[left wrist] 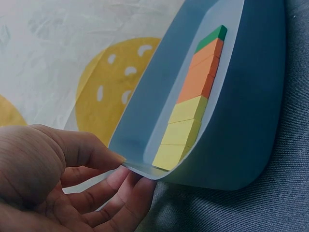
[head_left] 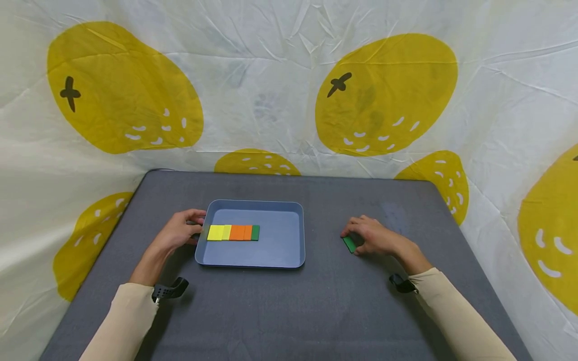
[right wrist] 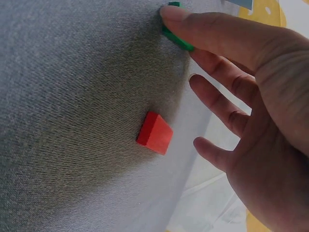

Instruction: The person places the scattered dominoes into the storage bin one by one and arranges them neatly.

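Note:
My left hand [head_left: 179,229] holds the blue-grey tray [head_left: 280,238] by its left end; in the left wrist view the thumb lies on the rim [left wrist: 140,172] and the other fingers are below it outside. Inside the tray, yellow blocks [head_left: 219,232], orange blocks [head_left: 241,232] and one green block [head_left: 255,232] form a straight touching row. To the right of the tray, my right hand [head_left: 372,235] pinches another green block [head_left: 349,244] between thumb and fingertips, at the table surface. A red block [right wrist: 155,134] lies near that hand, hidden under it in the head view.
A dark grey cloth covers the table [head_left: 271,311]. Behind it hangs a white sheet [head_left: 262,100] printed with yellow fruit. A black band [head_left: 170,289] is on the left wrist and another band [head_left: 402,284] on the right.

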